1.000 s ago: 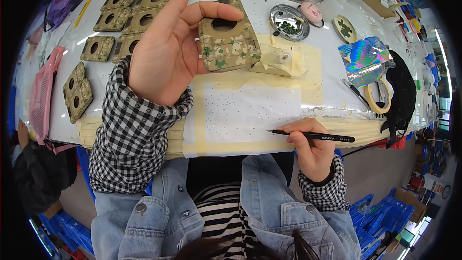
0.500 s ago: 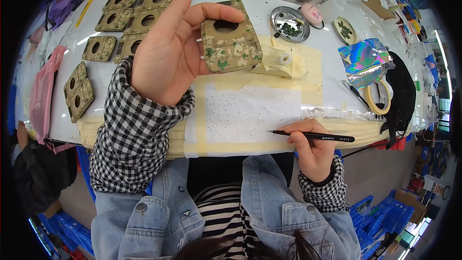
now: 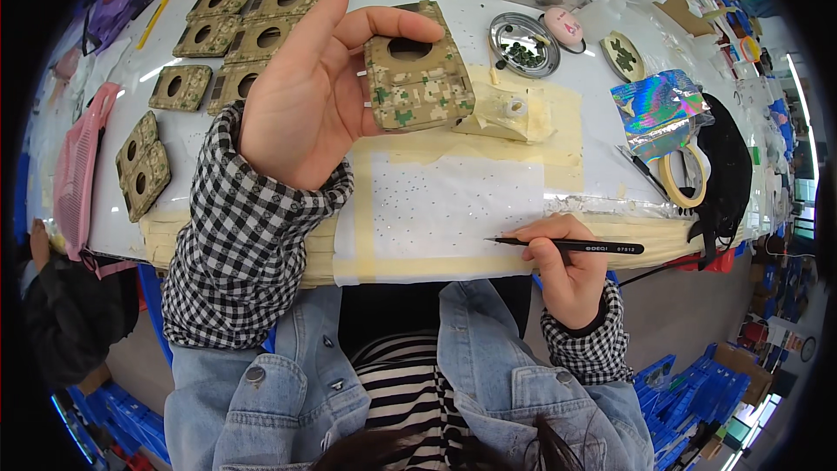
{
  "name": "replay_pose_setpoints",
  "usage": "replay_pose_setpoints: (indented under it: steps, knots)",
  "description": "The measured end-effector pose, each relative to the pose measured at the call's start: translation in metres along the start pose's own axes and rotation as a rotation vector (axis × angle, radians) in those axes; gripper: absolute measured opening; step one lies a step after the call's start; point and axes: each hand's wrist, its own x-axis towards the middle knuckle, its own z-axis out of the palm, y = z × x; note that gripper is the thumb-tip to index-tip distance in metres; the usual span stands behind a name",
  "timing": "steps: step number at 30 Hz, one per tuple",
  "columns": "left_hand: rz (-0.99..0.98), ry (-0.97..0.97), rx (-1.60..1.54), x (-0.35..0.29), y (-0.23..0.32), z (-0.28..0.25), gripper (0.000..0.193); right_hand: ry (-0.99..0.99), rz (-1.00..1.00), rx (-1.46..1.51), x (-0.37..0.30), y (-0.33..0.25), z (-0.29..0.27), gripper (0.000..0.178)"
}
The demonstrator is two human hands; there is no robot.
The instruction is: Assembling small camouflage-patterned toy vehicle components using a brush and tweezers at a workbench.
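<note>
The left hand (image 3: 301,96) holds a spotty case (image 3: 423,98) above the tabletop (image 3: 468,26); the right hand (image 3: 565,279) grips a black tool (image 3: 575,246) (maybe tweezers). Tiny bits (image 3: 436,196) are left on white paper (image 3: 410,250); I can't tell what's done.

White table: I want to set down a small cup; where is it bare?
Bare: a patch between the lower-left camouflage pieces and the left sleeve, and a narrow strip between the yellow taped paper and the iridescent packet. Crowded: farther right, with tape roll and black fabric; also the speckled white sheet by the right hand.
</note>
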Motion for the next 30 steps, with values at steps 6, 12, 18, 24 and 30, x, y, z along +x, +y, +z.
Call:
replay_pose_setpoints:
  steps: [6, 12, 18, 24, 30]
  knots:
    - [-0.004, 0.003, -0.007, 0.0, 0.0, -0.001, 0.063, 0.066, 0.056, 0.101, 0.003, -0.009, -0.005, 0.013]
    - [-0.02, -0.008, -0.045, -0.001, 0.001, 0.003, 0.064, 0.104, -0.135, 0.195, 0.03, -0.033, -0.011, 0.017]
    - [-0.068, -0.023, -0.119, -0.004, 0.002, 0.007, 0.063, 0.083, -0.356, 0.243, 0.069, -0.065, 0.007, 0.018]
    - [-0.105, -0.007, -0.107, -0.006, 0.004, 0.012, 0.064, 0.077, -0.415, 0.076, 0.09, -0.065, 0.023, 0.023]
    - [-0.115, 0.004, -0.107, -0.008, 0.004, 0.013, 0.063, 0.083, -0.388, 0.108, 0.09, -0.063, 0.027, 0.024]
